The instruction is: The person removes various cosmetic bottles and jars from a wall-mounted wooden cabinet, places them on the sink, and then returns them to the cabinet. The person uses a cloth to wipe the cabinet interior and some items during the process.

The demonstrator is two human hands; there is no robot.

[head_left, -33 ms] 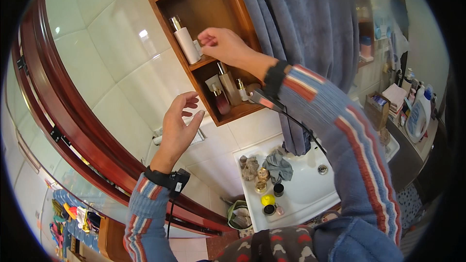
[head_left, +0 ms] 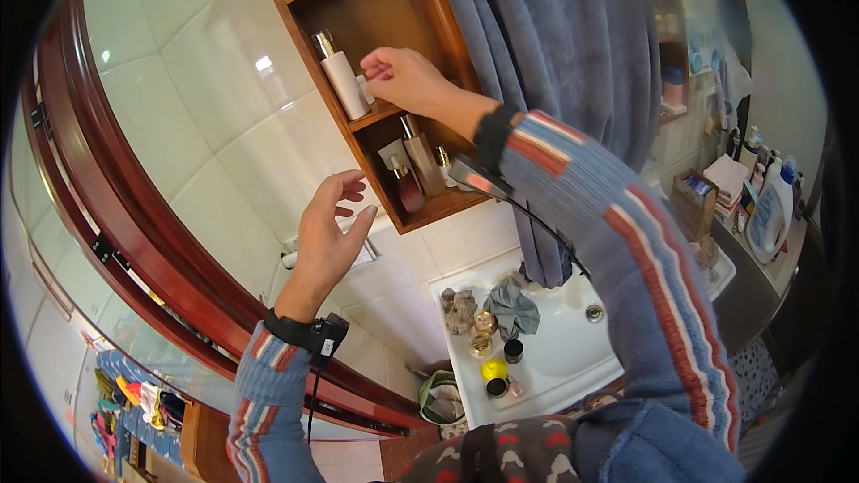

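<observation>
Tiled bathroom wall (head_left: pixel 224 63) carried a wooden shelf (head_left: pixel 444 13); blue-grey curtain (head_left: pixel 573 63) hung right of the shelf, red-brown door frame (head_left: pixel 143 206) stood left of it. White sink (head_left: pixel 564 376) sat below the shelf, with a grey cloth (head_left: pixel 513 307) and a yellow item (head_left: pixel 493 368) on its shelf-side left part. In the shelf's middle compartment, near its left wall, stood a tall white bottle (head_left: pixel 345 85), upright, long axis parallel to that wall; a small white container (head_left: pixel 364 91), partly hidden, was just beside it. Right hand (head_left: pixel 416 85) was nearer, reaching in from the shelf's right side; both pieces lay to the left of its fingers. Those were curled close together; couldn't tell whether they touched or pinched the container. Left hand (head_left: pixel 327 237) was outside the shelf, lower left, fingers loosely bent, thumb apart, holding nothing.
</observation>
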